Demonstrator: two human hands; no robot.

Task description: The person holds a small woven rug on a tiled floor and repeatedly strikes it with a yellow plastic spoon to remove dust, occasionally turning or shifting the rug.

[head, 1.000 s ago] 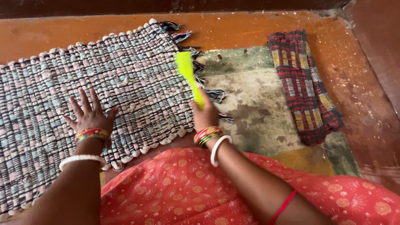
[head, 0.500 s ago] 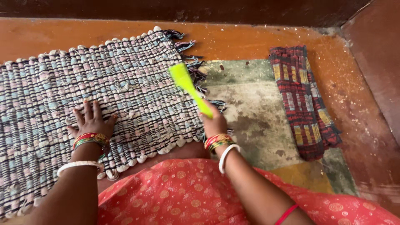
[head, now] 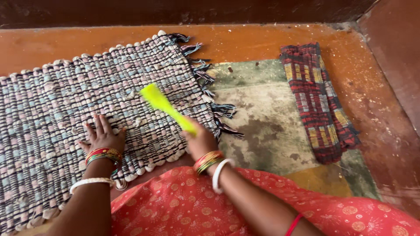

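The right hand [head: 200, 140] is clenched around the handle of a neon-yellow brush [head: 165, 106], whose head angles toward ten o'clock over the woven rag mat [head: 87, 91]. The left hand [head: 103, 136], at nine o'clock from it, lies flat with fingers spread, holding nothing, pressing the mat to the floor [head: 262, 122]. Judging by this, brushing is mid-course, the fringed end under work; a folded plaid cloth [head: 317, 100] lies well apart at three o'clock.

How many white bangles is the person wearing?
2. One white bangle sits on the left forearm, below the coloured bangles by the left hand on the woven mat. The other white bangle is on the right wrist, behind the right hand holding the yellow-green brush.
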